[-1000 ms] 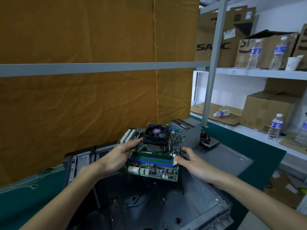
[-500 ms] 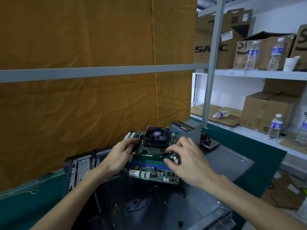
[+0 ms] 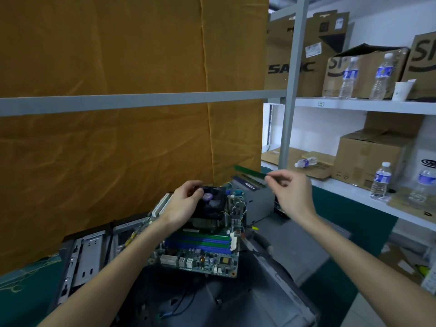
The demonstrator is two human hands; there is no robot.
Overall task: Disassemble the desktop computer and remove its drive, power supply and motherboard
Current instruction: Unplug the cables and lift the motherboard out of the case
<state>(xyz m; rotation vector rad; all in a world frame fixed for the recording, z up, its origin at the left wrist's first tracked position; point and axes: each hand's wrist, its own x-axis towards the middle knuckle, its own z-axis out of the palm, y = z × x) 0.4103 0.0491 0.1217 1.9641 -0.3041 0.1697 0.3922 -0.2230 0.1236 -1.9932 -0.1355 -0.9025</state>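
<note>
Shelving (image 3: 354,106) flanks green table (image 3: 335,277); left hand (image 3: 182,204) grips motherboard fan (image 3: 212,201), right hand (image 3: 291,191) pinches memory stick (image 3: 250,171).

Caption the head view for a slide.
Left hand grips the motherboard's fan; right hand pinches a green memory stick.

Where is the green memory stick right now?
In the head view, the green memory stick is pinched in the right hand, raised right of centre above the grey power supply, beyond the motherboard.
</note>
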